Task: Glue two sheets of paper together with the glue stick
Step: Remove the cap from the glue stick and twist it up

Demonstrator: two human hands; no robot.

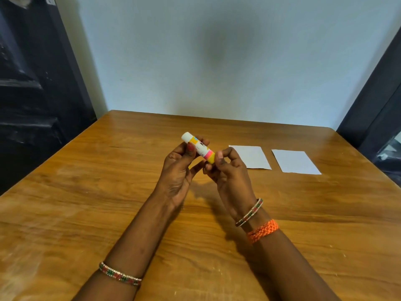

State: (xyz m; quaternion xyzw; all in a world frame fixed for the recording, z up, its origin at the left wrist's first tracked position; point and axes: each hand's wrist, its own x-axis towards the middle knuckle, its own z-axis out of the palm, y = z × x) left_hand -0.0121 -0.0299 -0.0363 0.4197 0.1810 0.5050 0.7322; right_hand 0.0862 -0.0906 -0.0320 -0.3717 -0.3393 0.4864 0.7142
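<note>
A glue stick (198, 147), white with yellow and pink bands, is held slanted above the middle of the wooden table (86, 192). My left hand (180, 172) grips its upper half, white end pointing up and left. My right hand (227, 172) pinches its lower yellow end with thumb and fingers. Two white sheets of paper lie flat side by side to the right: the nearer sheet (253, 157) is partly hidden behind my right hand, and the farther sheet (296, 161) lies fully in view, a small gap between them.
A pale wall (217, 61) rises behind the table's far edge. Dark furniture (32, 94) stands at the left, and a dark frame (379, 94) at the right. Both wrists carry bangles, the right also an orange braided band.
</note>
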